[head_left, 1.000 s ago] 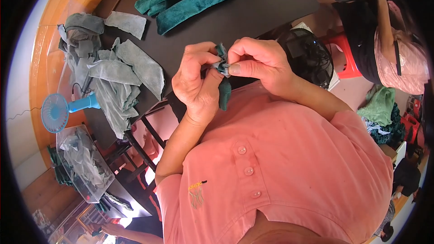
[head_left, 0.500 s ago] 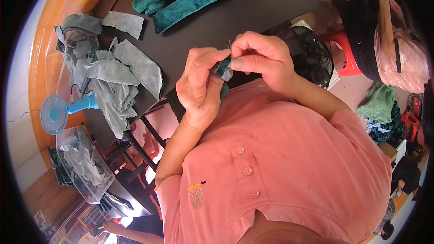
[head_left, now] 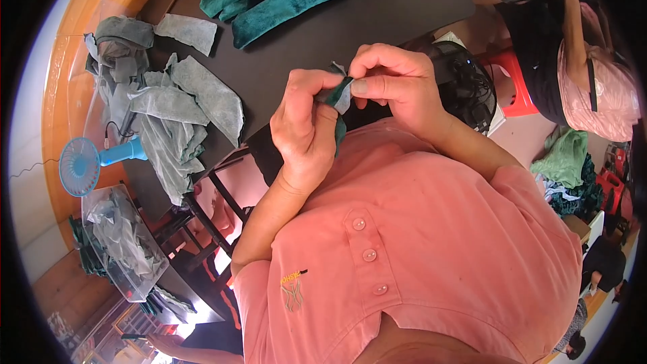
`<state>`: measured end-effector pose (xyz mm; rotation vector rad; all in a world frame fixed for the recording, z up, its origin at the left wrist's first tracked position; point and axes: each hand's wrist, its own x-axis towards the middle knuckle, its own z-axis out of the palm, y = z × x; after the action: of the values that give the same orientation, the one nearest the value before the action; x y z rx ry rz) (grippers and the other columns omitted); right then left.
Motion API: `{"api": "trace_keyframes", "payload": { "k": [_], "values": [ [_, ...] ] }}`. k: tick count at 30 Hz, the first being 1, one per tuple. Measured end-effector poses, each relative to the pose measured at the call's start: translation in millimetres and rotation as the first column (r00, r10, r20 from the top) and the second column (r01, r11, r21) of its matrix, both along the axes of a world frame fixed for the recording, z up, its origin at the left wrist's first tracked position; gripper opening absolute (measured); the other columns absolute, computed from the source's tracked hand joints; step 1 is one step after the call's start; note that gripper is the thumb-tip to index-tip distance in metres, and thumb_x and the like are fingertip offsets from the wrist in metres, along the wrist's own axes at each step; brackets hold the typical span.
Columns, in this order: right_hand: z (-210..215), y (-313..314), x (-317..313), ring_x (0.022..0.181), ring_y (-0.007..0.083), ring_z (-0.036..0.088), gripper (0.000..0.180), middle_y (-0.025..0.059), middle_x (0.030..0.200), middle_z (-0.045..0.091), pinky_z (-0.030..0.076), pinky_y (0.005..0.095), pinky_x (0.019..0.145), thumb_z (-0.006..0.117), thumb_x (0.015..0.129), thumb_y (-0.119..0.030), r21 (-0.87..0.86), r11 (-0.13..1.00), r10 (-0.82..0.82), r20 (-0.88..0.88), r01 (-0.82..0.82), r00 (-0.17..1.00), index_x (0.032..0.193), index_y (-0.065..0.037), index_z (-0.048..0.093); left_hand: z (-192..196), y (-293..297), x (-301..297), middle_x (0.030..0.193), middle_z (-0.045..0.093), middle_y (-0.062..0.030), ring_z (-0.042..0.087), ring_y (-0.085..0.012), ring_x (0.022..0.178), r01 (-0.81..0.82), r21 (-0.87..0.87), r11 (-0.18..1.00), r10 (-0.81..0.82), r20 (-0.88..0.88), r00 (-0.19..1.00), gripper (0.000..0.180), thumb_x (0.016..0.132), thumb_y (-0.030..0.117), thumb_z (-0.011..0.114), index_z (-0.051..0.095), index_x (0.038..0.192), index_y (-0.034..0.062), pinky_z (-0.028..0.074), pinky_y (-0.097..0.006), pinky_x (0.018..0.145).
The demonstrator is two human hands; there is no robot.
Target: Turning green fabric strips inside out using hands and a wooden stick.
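Between my two hands, above the table's near edge, is a piece of dark green velvety fabric (head_left: 342, 98) with a pale grey backing. My left hand (head_left: 303, 118) grips it with the thumb and bent fingers, and part of the cloth hangs below that thumb. At its upper edge my right hand (head_left: 397, 84) pinches the fabric between thumb and forefinger. Farther off lie several long green velvet pieces (head_left: 290, 7) in a pile. To the left, grey-green fabric pieces (head_left: 182, 111) are heaped with their pale sides showing.
A dark table (head_left: 397, 0) carries the fabric. At its left are a small blue fan (head_left: 81, 166) and a clear plastic bin (head_left: 128, 243) of scraps. A black fan (head_left: 465, 84) and a red stool (head_left: 509, 84) stand right. Another person (head_left: 573, 61) works far right.
Both hands have shifted slightly, the left one rightward. The fabric is turned, showing more pale backing between the fingers. At lower left, another person's hand has moved.
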<state>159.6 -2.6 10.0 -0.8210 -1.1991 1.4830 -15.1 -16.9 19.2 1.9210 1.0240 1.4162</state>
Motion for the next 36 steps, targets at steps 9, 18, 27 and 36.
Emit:
{"api": "trace_keyframes", "payload": {
  "k": [9,18,27,36],
  "values": [
    [3,-7,-5,0.067,0.0042,0.055,0.006,-0.0021,0.079,0.062,0.038,0.0191,0.056,0.067,0.085,-0.009,-0.073,0.995,0.06,-0.013,-0.061,0.998,0.089,-0.005,0.065,-1,5,-3,0.088,0.056,-0.008,0.055,-0.018,0.074,0.009,-0.097,0.995,-0.015,-0.06,0.998,0.029,0.075,-0.018,0.052,0.058,0.097,0.0,0.046,-0.027,0.066],
    [12,-3,-6,0.071,0.0082,0.058,0.005,0.0023,0.082,0.061,0.045,0.0216,0.062,0.063,0.089,-0.006,0.052,0.994,0.097,-0.065,-0.094,0.993,0.089,-0.001,0.061,-2,-1,-3,0.091,0.058,-0.0068,0.052,-0.0132,0.076,0.072,-0.132,0.989,-0.056,0.119,0.991,0.023,0.077,-0.015,0.057,0.057,0.095,0.0005,0.044,-0.024,0.068],
    [6,1,-9,0.07,0.0093,0.054,0.004,0.0037,0.081,0.056,0.043,0.0217,0.063,0.064,0.086,0.001,0.22,0.964,0.149,0.026,-0.151,0.989,0.085,0.002,0.06,4,-1,1,0.087,0.057,-0.0061,0.053,-0.0141,0.073,-0.013,-0.212,0.977,0.042,0.134,0.99,0.028,0.076,-0.017,0.052,0.059,0.097,0.0006,0.044,-0.024,0.067],
    [16,3,-10,0.063,0.0065,0.056,0.013,0.0009,0.08,0.06,0.036,0.0185,0.052,0.062,0.09,-0.011,-0.126,0.986,0.116,0.041,-0.111,0.992,0.098,-0.002,0.063,-2,-6,-7,0.094,0.057,-0.0056,0.053,-0.0122,0.086,0.031,-0.066,0.997,-0.024,0.097,0.995,0.024,0.08,-0.016,0.057,0.06,0.099,-0.0012,0.043,-0.023,0.081]
  ]
}}
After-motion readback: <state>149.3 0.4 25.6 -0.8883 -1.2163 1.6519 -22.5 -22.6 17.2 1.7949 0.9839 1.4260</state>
